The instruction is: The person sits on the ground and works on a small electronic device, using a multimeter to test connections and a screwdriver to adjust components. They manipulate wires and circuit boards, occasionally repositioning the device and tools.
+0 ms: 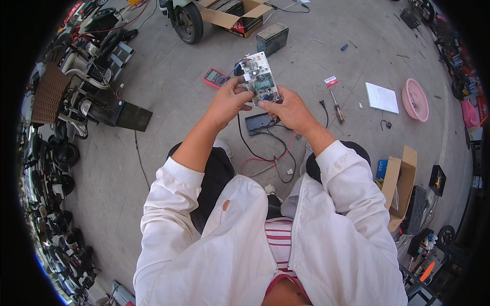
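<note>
Grey concrete floor [176, 81], hands [294, 111] holding rectangular circuit board [262, 76]

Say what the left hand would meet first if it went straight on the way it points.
The left hand would meet the circuit board first, already at its fingertips. Beyond, roughly in line, stands a dark box, seemingly lower down; one view leaves depth unclear.

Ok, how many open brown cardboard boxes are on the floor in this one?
2: a far cardboard box beside the scooter wheel, and a right-hand cardboard box next to a blue package. More could be hidden in the clutter along the edges.
</note>
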Available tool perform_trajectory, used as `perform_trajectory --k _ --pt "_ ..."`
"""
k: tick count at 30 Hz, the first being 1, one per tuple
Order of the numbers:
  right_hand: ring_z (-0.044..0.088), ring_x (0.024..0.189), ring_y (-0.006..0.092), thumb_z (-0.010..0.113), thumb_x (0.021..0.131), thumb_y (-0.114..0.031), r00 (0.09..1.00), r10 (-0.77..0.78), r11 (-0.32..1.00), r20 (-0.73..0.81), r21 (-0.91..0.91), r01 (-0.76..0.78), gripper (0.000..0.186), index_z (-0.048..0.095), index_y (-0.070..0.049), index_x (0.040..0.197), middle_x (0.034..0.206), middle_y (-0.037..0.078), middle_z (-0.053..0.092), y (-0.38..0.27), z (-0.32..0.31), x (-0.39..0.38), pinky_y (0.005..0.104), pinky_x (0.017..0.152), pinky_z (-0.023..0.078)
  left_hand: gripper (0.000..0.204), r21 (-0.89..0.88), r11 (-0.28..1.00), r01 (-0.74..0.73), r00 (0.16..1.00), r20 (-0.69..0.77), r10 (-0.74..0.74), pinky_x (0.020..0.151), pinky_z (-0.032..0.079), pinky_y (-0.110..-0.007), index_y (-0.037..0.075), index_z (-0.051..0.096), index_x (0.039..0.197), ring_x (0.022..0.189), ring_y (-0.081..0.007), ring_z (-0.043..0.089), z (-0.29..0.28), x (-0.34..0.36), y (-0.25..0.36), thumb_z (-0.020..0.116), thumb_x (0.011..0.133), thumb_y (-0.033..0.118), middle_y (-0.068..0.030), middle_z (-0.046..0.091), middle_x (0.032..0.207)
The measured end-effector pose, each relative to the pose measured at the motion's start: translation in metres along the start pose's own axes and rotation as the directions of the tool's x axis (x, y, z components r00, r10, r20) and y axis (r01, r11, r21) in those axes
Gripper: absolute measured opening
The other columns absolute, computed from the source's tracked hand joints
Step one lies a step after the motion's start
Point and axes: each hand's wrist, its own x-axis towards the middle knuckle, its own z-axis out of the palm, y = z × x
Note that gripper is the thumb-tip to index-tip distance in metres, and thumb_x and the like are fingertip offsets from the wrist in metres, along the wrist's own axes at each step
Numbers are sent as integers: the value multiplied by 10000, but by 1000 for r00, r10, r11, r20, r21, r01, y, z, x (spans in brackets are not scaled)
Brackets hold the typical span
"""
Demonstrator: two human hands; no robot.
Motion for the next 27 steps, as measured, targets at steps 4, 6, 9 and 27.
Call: perform_trajectory --k 4,6,9,27 --pt "569 663 101 741 826 -260 1000 3 1000 -4 -8 -3 360 606 12 1020 788 48 623 -2 0 -1 251 611 480 560 -10 1000 0 1000 6 0 776 535 -305 -17 412 1337 957 -163 619 0 0 0 583 813 84 -107 637 1109" --pt "570 663 102 740 827 -260 1000 1 1000 -5 -5 -1 360 606 13 1020 789 50 624 -1 0 -1 252 610 481 570 -17 1000 -2 1000 10 2 776 537 -305 -20 408 1340 956 -165 620 0 0 -1 576 803 68 -110 635 1111" --pt "570 662 103 738 829 -260 1000 0 1000 -5 -10 0 359 608 14 1021 789 50 624 -2 0 -1 252 610 482 577 -20 1000 -3 1000 16 3 775 538 -304 -22 403 1342 956 -166 622 0 0 0 576 798 61 -113 634 1114" --pt "566 666 99 737 828 -262 1000 1 1000 -6 -11 -2 354 612 11 1015 789 46 622 -1 0 -1 253 611 479 527 -7 1000 -2 1000 4 2 759 536 -305 -3 425 1328 924 -155 612 0 0 -1 575 837 117 -92 627 1088"
